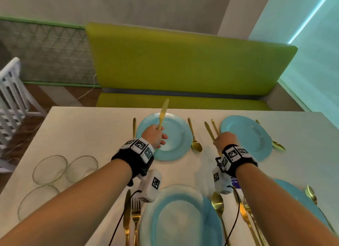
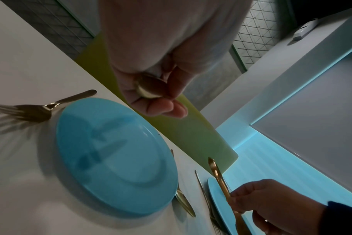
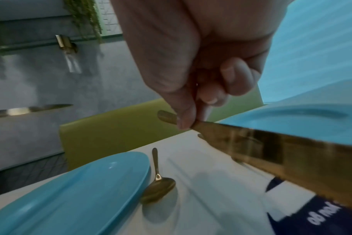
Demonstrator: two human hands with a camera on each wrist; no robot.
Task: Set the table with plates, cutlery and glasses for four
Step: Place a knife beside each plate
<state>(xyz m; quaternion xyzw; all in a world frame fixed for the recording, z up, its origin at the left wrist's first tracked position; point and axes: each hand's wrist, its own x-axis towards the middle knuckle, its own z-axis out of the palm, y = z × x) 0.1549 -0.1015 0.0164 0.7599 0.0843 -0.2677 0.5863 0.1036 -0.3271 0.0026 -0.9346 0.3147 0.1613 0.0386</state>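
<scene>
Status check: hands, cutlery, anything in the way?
Left hand grips a gold knife above the far left plate. Right hand grips a second knife. Nothing blocking.

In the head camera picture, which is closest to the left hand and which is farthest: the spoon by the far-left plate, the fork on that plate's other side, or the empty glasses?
From the left hand:
1. Fork, just left.
2. Spoon, right, across the plate.
3. Glasses, far left, nearer the person.
</scene>
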